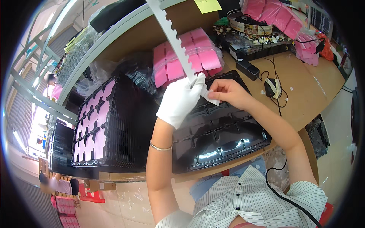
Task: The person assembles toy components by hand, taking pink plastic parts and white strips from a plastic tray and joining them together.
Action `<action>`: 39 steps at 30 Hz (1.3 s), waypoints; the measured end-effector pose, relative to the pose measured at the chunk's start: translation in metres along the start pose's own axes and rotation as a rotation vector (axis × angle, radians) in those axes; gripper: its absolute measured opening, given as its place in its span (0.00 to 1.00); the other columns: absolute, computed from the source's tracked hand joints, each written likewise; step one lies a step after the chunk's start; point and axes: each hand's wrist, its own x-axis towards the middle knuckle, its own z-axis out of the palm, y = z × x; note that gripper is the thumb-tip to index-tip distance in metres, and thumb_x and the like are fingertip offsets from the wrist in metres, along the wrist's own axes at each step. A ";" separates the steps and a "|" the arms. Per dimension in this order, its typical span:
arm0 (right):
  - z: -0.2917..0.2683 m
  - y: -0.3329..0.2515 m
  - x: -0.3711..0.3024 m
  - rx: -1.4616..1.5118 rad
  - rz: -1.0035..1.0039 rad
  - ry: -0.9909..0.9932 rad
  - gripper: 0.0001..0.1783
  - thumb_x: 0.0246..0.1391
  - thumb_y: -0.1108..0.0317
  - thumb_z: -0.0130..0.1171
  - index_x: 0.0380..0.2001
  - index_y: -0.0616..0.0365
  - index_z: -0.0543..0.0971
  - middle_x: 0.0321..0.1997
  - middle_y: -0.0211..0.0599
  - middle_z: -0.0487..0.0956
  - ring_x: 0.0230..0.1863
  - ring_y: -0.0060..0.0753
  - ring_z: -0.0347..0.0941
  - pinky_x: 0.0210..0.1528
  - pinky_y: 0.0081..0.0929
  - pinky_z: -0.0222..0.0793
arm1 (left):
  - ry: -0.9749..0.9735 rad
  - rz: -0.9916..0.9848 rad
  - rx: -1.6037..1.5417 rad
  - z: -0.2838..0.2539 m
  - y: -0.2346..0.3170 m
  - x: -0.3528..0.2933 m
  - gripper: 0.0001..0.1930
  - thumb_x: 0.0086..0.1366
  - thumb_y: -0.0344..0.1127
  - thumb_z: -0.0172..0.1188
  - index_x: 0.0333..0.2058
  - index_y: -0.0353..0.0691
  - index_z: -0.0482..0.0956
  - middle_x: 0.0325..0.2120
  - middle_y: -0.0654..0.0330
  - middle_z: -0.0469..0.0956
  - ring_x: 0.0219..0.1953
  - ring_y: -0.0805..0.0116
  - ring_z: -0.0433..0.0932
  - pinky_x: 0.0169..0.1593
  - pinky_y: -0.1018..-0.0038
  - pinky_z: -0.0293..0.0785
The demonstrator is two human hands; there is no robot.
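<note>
My left hand (176, 99), in a white glove, is closed on a long white strip (173, 36) with one notched edge. The strip rises from the glove to the top of the view. Its short lower end sticks out past the glove, and my bare right hand (232, 94) pinches it between thumb and fingers. Both hands are above a shiny black molded plastic tray (215, 138) on the table. To the left stands a tall stack of black trays (131, 129), with pink pieces (95, 117) in its outermost compartments. Behind my hands lies a plastic-wrapped pink bundle (184, 53).
A black power adapter (248, 69) and loose cables (274, 89) lie on the brown tabletop (304, 89) to the right. Farther back are a cluttered tray (262, 40) and pink bagged pieces (272, 13). A grey frame bar (95, 49) crosses the left; two people are beyond.
</note>
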 end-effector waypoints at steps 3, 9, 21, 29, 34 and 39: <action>0.005 -0.006 -0.016 -0.056 -0.041 -0.013 0.08 0.61 0.66 0.59 0.36 0.58 0.75 0.30 0.22 0.76 0.30 0.13 0.69 0.33 0.15 0.65 | -0.064 0.007 0.030 0.005 -0.007 -0.009 0.15 0.70 0.41 0.50 0.43 0.38 0.81 0.29 0.48 0.81 0.31 0.49 0.80 0.36 0.62 0.75; 0.027 -0.010 -0.015 -0.389 -0.174 -0.155 0.17 0.67 0.56 0.49 0.33 0.61 0.72 0.25 0.42 0.75 0.28 0.36 0.74 0.32 0.32 0.68 | 0.109 -0.042 -0.282 0.015 -0.020 -0.039 0.13 0.69 0.36 0.52 0.49 0.42 0.80 0.33 0.49 0.82 0.32 0.58 0.83 0.35 0.69 0.76; 0.052 -0.009 0.007 -1.517 -1.351 0.228 0.17 0.51 0.55 0.62 0.21 0.46 0.66 0.19 0.22 0.62 0.21 0.22 0.60 0.21 0.18 0.50 | 0.112 -0.065 -0.148 -0.004 -0.045 -0.066 0.15 0.70 0.37 0.49 0.48 0.39 0.80 0.32 0.49 0.82 0.30 0.54 0.82 0.34 0.67 0.76; 0.066 0.001 0.044 -1.150 -1.044 -0.191 0.13 0.58 0.55 0.56 0.26 0.49 0.71 0.23 0.30 0.72 0.26 0.35 0.70 0.24 0.31 0.63 | 0.532 -0.326 -0.017 -0.031 -0.067 -0.068 0.19 0.73 0.44 0.51 0.45 0.31 0.80 0.24 0.59 0.79 0.21 0.73 0.69 0.29 0.74 0.68; 0.049 0.052 0.142 -0.946 -0.010 -0.700 0.21 0.64 0.50 0.47 0.35 0.58 0.76 0.33 0.47 0.78 0.41 0.49 0.75 0.43 0.44 0.67 | 0.591 -0.354 -0.326 -0.043 -0.064 -0.070 0.19 0.72 0.46 0.54 0.47 0.35 0.80 0.20 0.72 0.68 0.21 0.85 0.60 0.25 0.83 0.56; 0.078 0.070 0.181 -1.256 0.083 -0.886 0.23 0.59 0.47 0.54 0.31 0.59 0.78 0.30 0.43 0.78 0.36 0.46 0.75 0.39 0.41 0.67 | 0.533 -0.380 -0.449 -0.042 -0.066 -0.072 0.18 0.70 0.47 0.56 0.43 0.37 0.81 0.18 0.74 0.64 0.20 0.86 0.57 0.23 0.83 0.52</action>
